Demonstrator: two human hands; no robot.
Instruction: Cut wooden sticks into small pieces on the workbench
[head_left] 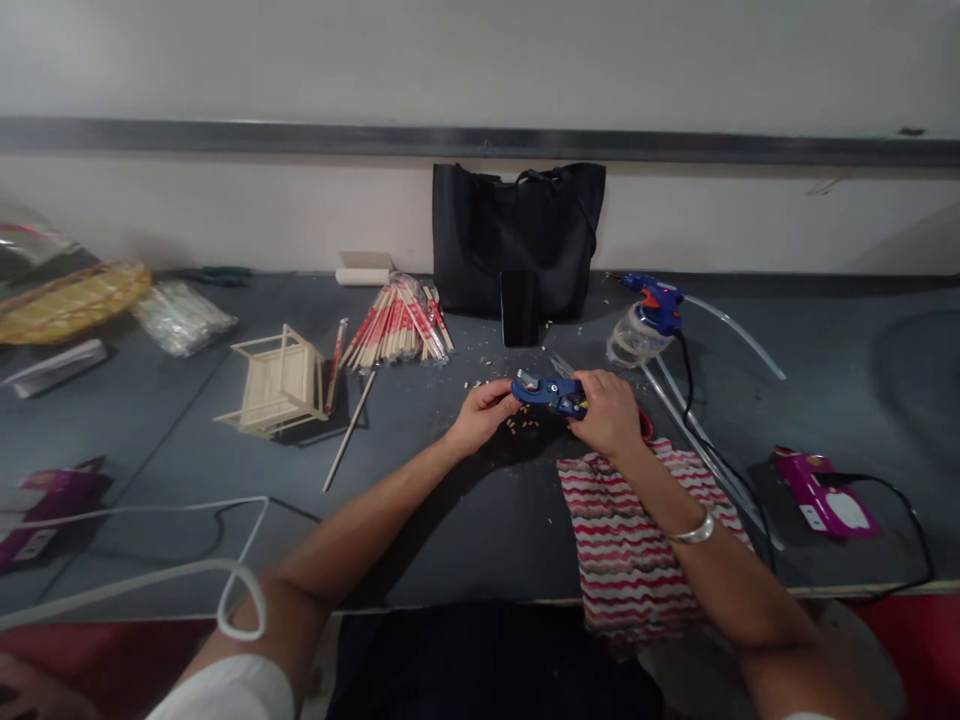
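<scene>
My right hand (611, 412) is wrapped round the handles of a blue hand cutter (550, 392) with a metal blade, held above the table. My left hand (484, 415) is closed in a pinch at the cutter's jaw end. What its fingers hold, if anything, is too small to make out. Small cut pieces of pale wood (525, 424) lie scattered on the table beneath and behind the hands. A pair of scissors (560, 365) lies just behind the cutter, partly hidden by it.
A miniature stick-built chair (281, 385), a loose stick (349, 432) and wrapped chopsticks (397, 322) lie left. A phone (520, 308) leans on a black bag (517, 235). At right are a blue glue gun (654, 300) on a jar, its cord, a striped cloth (626, 545) and a purple box (825, 495).
</scene>
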